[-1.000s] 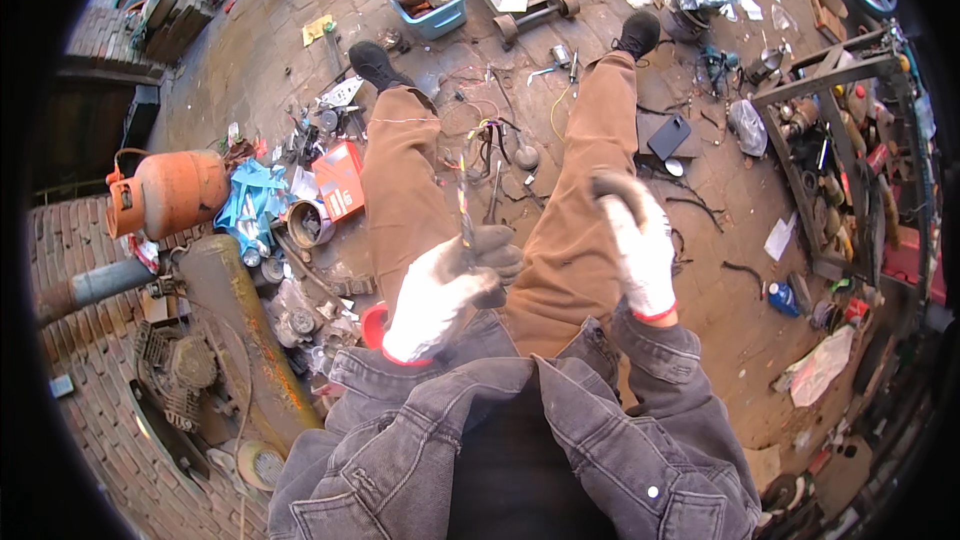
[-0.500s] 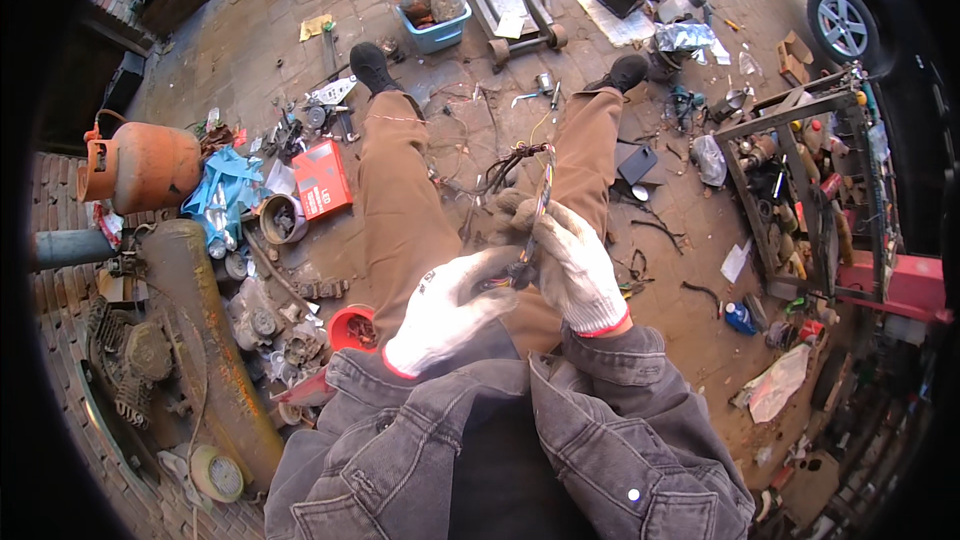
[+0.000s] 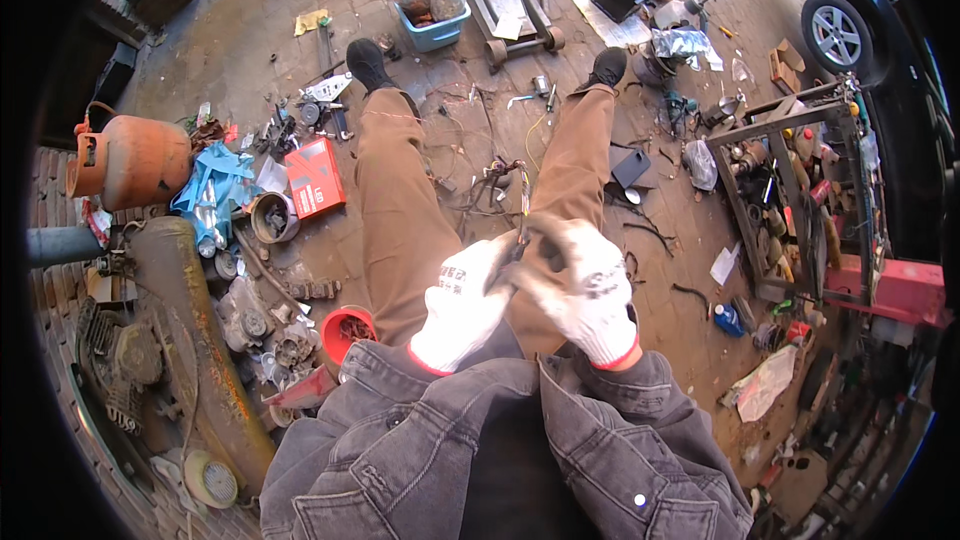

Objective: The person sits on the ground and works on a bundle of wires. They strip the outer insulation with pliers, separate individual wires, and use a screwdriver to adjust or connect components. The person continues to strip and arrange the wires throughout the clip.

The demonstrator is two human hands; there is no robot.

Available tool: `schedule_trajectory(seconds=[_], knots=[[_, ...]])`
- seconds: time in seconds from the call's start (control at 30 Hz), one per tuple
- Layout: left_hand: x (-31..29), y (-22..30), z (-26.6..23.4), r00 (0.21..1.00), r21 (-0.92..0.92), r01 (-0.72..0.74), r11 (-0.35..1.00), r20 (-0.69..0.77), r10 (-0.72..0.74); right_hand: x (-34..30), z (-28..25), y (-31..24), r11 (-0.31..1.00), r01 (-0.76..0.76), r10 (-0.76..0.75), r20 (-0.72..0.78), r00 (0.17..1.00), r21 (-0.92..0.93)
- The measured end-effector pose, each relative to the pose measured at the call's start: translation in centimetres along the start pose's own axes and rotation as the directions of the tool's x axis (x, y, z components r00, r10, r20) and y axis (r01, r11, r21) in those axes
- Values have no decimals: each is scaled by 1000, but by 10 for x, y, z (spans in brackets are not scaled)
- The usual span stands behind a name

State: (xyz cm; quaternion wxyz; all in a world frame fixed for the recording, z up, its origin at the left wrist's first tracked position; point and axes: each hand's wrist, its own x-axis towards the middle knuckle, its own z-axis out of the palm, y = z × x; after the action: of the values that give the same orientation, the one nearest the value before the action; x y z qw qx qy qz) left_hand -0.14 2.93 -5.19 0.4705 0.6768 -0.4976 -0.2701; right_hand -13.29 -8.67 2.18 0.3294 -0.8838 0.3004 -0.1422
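Observation:
Between my legs, a wire harness [image 3: 525, 196] of thin coloured strands runs from my hands toward the ground, with its dark, loose ends spread farther out. My left hand [image 3: 464, 298], in a white knit glove with red trim, is closed round the near end of the harness. Close beside it on the right is my right hand [image 3: 585, 288], gloved the same way. Its thumb and forefinger look curved apart around the harness, but motion smears the fingertips. Whether they hold anything is unclear.
A red bucket [image 3: 336, 338] stands by my left thigh. Farther left are a red box [image 3: 316, 178] and an orange gas cylinder [image 3: 150, 162]. Ahead sits a blue tub [image 3: 440, 34]. On my right are a dark phone-like slab [image 3: 632, 168] and a cluttered metal frame [image 3: 745, 225].
My right hand has swung lower and to the right, its fingers spreading from the harness. The left hand has shifted slightly right. The harness's far end hangs lower and farther left.

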Motion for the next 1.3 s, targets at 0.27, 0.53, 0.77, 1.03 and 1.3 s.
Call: schedule_trajectory(seconds=[0.27,0.53,0.77,1.03,1.3], knots=[[-33,-35,23,995,390,84,917,-74,-60,4,50,24,994,29,-17,117,993,-102],[-4,-21,13,914,-179,396,900,-10,-405,4,64,39,977,-77,83,-20,996,198],[4,-12,7,847,-310,514,799,41,-529,-8,70,67,685,-252,233,122,965,684],[10,-4,2,999,336,-44,941,37,34,-15,57,62,918,-260,172,289,942,301],[0,12,-6,999,283,-28,959,-26,37,-24,42,60,878,-84,11,156,988,471]])
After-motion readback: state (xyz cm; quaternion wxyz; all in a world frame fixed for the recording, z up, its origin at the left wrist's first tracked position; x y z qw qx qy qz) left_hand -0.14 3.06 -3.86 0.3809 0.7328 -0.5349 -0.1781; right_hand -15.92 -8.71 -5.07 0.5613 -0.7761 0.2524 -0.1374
